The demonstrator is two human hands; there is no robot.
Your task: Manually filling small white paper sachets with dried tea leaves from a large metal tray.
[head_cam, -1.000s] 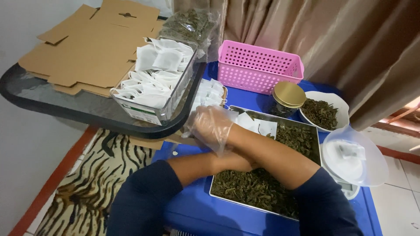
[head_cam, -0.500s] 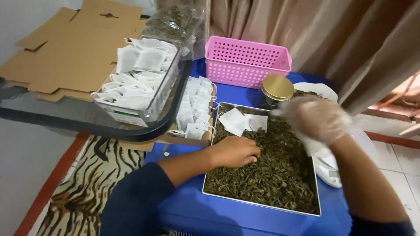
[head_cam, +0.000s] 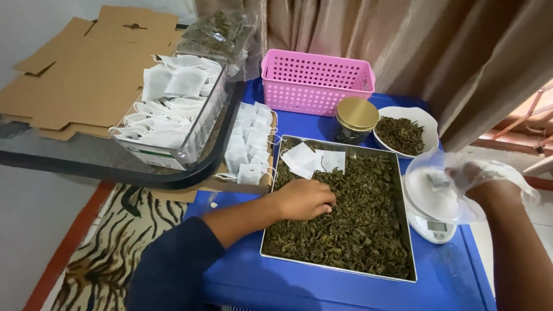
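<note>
Dried green-brown leaves (head_cam: 351, 224) fill a metal tray (head_cam: 403, 230) on the blue table (head_cam: 345, 288). Left hand (head_cam: 302, 198), bare, rests curled on the leaves, fingertips pinching into them. Right hand (head_cam: 489, 181), in a clear plastic glove, holds a clear lid (head_cam: 432, 193) above a white scale (head_cam: 435, 227). Farther off stand a gold-lidded jar (head_cam: 356, 119) and a pink basket (head_cam: 317, 83).

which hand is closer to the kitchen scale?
Right. The right hand, in a clear plastic glove, is just above the scale by the tray's right edge. The left hand rests on the dried leaves in the tray, further off.
</note>
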